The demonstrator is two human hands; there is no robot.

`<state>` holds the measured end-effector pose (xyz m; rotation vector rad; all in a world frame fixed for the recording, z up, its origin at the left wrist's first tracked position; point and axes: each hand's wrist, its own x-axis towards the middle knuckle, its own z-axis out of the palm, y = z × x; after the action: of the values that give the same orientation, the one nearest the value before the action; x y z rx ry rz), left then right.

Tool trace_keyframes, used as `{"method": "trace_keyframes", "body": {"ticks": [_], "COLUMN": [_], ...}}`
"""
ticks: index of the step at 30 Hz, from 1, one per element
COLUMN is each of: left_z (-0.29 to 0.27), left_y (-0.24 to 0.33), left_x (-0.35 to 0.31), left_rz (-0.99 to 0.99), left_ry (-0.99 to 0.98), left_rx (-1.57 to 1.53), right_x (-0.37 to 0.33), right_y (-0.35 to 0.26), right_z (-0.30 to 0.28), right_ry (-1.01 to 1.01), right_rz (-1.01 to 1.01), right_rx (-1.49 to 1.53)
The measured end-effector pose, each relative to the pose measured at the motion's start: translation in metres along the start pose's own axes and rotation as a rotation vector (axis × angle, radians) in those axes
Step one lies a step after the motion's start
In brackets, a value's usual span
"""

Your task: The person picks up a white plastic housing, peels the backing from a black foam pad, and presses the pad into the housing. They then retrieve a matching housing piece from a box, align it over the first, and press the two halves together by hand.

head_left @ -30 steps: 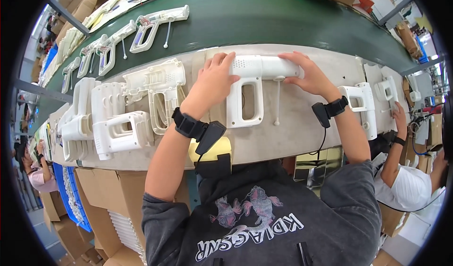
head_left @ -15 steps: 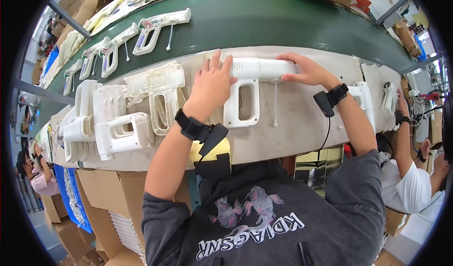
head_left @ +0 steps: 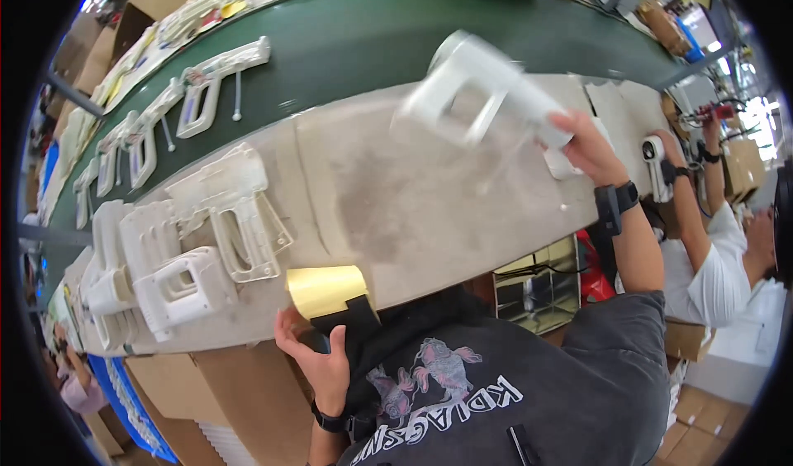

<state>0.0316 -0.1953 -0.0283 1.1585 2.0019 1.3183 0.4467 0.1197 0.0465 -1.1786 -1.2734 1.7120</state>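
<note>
My right hand [head_left: 588,150] is closed around the narrow end of a white plastic housing [head_left: 487,86] with a looped handle. That housing is tilted in the air over the far side of the bench, smeared by motion, its wide end over the green belt. My left hand [head_left: 320,363] is down at the near edge of the bench, thumb and fingers apart. Just beside its fingers is a curved yellow sheet [head_left: 328,290] with a black piece [head_left: 351,321] below it. Whether the fingertips touch the black piece, I cannot tell.
Several white housings [head_left: 186,288] and half shells [head_left: 239,218] lie at the bench's left. On the green conveyor belt [head_left: 347,45] stand several opened housings [head_left: 216,78] with hanging rods. To the right, a co-worker's hand [head_left: 669,148] holds a white device [head_left: 657,168]. Cardboard boxes [head_left: 239,392] stand below.
My right hand has lifted the housing off the bench and turned it, its handle swinging up. My left hand has let go and dropped to the yellow sheet. The view has shifted.
</note>
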Motion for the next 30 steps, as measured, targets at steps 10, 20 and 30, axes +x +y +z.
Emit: {"method": "trace_keyframes", "body": {"ticks": [10, 20, 30], "left_z": [0.006, 0.01, 0.024], "left_y": [0.013, 0.055, 0.074], "left_x": [0.015, 0.055, 0.07], "left_rz": [-0.139, -0.048, -0.207], "left_ry": [-0.267, -0.505, -0.443], "left_rx": [-0.252, -0.614, -0.748], "right_x": [-0.053, -0.108, 0.003], "right_y": [0.032, 0.093, -0.017], "right_z": [-0.267, -0.356, 0.008], "right_ry": [0.991, 1.069, 0.31], "right_rz": [-0.092, 0.113, -0.438], "right_rx": [0.248, -0.37, -0.804]}}
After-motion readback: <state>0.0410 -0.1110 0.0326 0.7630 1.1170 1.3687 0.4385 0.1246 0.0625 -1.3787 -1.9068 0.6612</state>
